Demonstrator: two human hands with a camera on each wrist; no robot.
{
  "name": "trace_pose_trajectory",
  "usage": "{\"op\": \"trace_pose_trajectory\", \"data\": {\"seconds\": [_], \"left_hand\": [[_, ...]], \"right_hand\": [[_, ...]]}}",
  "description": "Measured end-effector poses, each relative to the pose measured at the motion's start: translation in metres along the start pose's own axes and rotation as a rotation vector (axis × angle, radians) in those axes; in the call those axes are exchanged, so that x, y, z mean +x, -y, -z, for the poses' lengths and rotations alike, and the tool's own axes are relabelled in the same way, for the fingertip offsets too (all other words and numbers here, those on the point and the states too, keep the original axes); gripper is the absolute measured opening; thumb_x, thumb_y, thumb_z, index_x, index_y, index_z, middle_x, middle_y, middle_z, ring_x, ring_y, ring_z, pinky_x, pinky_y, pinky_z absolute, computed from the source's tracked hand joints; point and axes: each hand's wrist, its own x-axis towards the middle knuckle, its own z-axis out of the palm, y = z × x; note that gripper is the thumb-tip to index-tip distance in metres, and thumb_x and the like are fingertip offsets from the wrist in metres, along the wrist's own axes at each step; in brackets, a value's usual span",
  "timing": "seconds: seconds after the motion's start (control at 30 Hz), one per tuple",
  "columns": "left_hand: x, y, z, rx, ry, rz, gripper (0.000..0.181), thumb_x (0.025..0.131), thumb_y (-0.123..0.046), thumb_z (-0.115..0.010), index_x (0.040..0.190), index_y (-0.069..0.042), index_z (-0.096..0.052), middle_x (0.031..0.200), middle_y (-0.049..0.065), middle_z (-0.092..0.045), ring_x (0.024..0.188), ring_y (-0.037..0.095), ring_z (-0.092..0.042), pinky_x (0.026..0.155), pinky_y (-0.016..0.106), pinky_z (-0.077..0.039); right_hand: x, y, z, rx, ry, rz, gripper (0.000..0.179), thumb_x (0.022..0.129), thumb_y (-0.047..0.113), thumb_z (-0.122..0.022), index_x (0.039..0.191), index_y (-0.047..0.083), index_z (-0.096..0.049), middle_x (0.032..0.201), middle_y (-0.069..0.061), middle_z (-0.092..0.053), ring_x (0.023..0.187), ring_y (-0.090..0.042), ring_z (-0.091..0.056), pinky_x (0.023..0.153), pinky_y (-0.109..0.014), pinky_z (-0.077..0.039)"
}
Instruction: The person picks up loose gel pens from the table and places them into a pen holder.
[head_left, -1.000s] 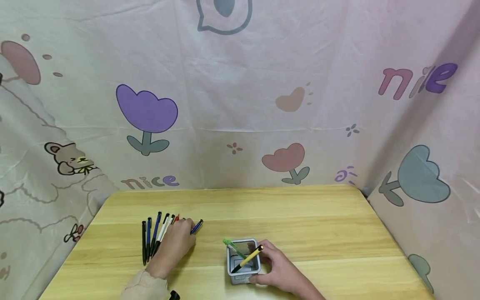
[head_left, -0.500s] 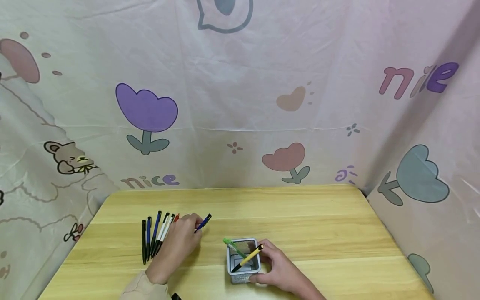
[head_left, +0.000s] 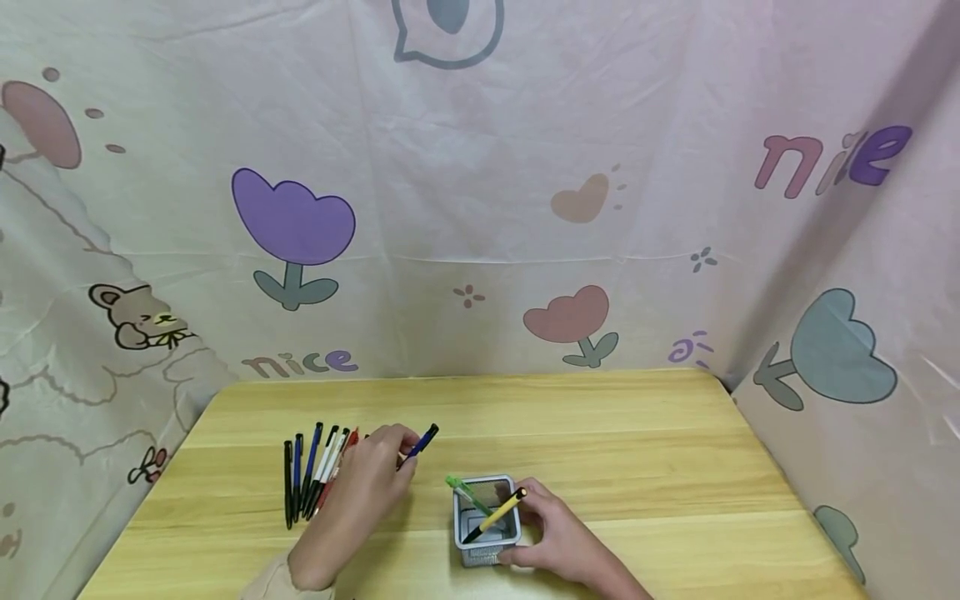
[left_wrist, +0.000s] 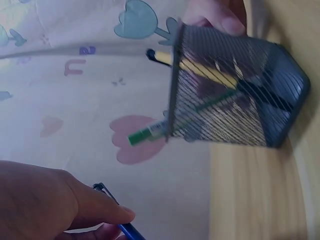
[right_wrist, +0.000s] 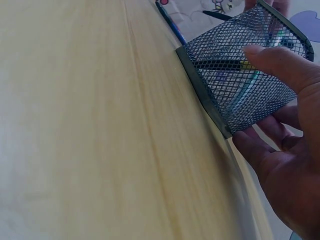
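Observation:
My left hand (head_left: 375, 471) pinches a blue pen (head_left: 423, 442) between thumb and fingers, left of the pen holder; the left wrist view shows the thumb on the blue pen (left_wrist: 131, 231). The square mesh pen holder (head_left: 487, 554) stands upright on the table. My right hand (head_left: 558, 537) grips its right side, thumb on the near face; in the right wrist view the thumb (right_wrist: 280, 62) lies against the mesh. Inside the holder lean a yellow pen (head_left: 498, 516) with black ends and a green pen (head_left: 471, 497), their tops sticking out over the rim.
Left of my left hand lies a fanned row of several pens: a black pen (head_left: 288, 483), blue pens, white pens (head_left: 327, 458) and a red pen (head_left: 354, 436). The wooden table (head_left: 637, 458) meets a printed curtain (head_left: 450, 208) at the back and sides.
My left hand has moved right, away from the row, carrying the blue pen toward the holder. More of the red pen shows. The right hand and holder have stayed in place.

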Motion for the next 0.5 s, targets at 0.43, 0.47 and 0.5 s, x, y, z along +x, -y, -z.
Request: {"op": "trace_pose_trajectory", "data": {"seconds": [0.43,0.47,0.5], "left_hand": [[-0.003,-0.031,0.020,-0.096,0.049,0.010,0.021,0.079,-0.001,-0.086,0.094,-0.009,-0.073,0.082,0.000,-0.070,0.066,0.001,-0.059,0.056,0.012,-0.048],[-0.004,-0.034,0.022,-0.107,0.058,0.016,0.021,0.080,-0.002,-0.086,0.094,-0.010,-0.073,0.082,-0.001,-0.070,0.066,0.000,-0.058,0.056,0.012,-0.048],[-0.004,-0.037,0.023,-0.121,0.067,0.019,0.020,0.080,-0.003,-0.086,0.094,-0.010,-0.073,0.081,-0.002,-0.069,0.066,-0.001,-0.057,0.056,0.012,-0.048]], "right_hand": [[0.000,-0.002,-0.001,-0.032,-0.014,0.017,0.060,0.081,0.028,-0.089,0.135,0.018,-0.066,0.130,-0.005,-0.060,0.117,-0.009,-0.063,0.105,-0.021,-0.052],[0.000,-0.002,-0.001,-0.041,-0.016,0.020,0.061,0.081,0.029,-0.089,0.136,0.018,-0.066,0.130,-0.004,-0.060,0.117,-0.009,-0.063,0.105,-0.021,-0.052],[0.000,-0.002,-0.001,-0.045,-0.016,0.021,0.061,0.081,0.029,-0.089,0.136,0.018,-0.065,0.130,-0.004,-0.060,0.117,-0.009,-0.063,0.105,-0.021,-0.051]]}}
